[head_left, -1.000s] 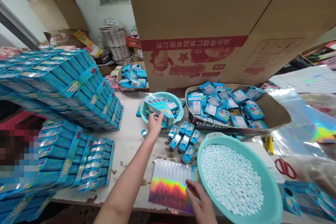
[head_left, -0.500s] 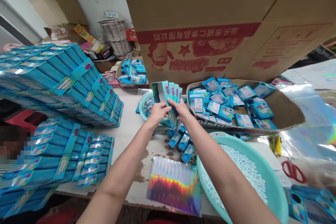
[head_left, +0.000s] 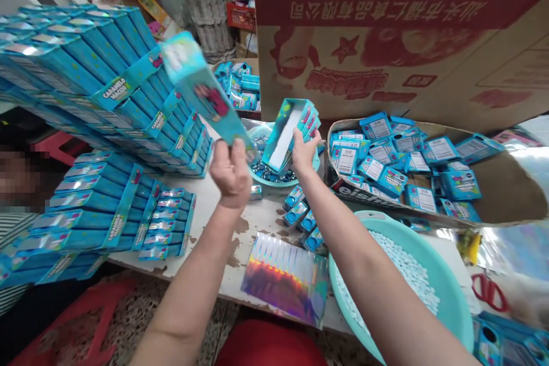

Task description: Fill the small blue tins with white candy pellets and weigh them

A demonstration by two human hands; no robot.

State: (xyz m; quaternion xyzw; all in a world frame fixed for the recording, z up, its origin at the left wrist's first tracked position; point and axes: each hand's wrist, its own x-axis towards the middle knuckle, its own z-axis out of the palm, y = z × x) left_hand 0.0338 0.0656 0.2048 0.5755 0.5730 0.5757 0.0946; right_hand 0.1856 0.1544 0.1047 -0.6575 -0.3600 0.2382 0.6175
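Note:
My left hand (head_left: 231, 171) is closed on the lower end of a long blue display box (head_left: 210, 97), raised and tilted to the left, slightly blurred. In my right hand (head_left: 305, 151) are several more open blue trays (head_left: 285, 128), nested together, the front one showing its white inside. Beneath them stands a small turquoise bowl (head_left: 315, 167) with small dark shiny pieces in it. Several little blue boxes (head_left: 295, 214) stand on the table just below my right hand. Nearer to me lies a shiny holographic sheet (head_left: 285, 280) with slits along its top.
Stacks of filled blue boxes (head_left: 86, 63) rise at the left, beside a seated person. At right are a carton of small blue boxes (head_left: 343, 194), a large turquoise basin (head_left: 465, 309) of white tablets, and red scissors (head_left: 489, 291). A tall cardboard box (head_left: 398, 80) blocks the back.
My hands have moved apart. One box has come away from the fanned bunch in my left hand, swung up and left. My right hand keeps the others. The view has shifted.

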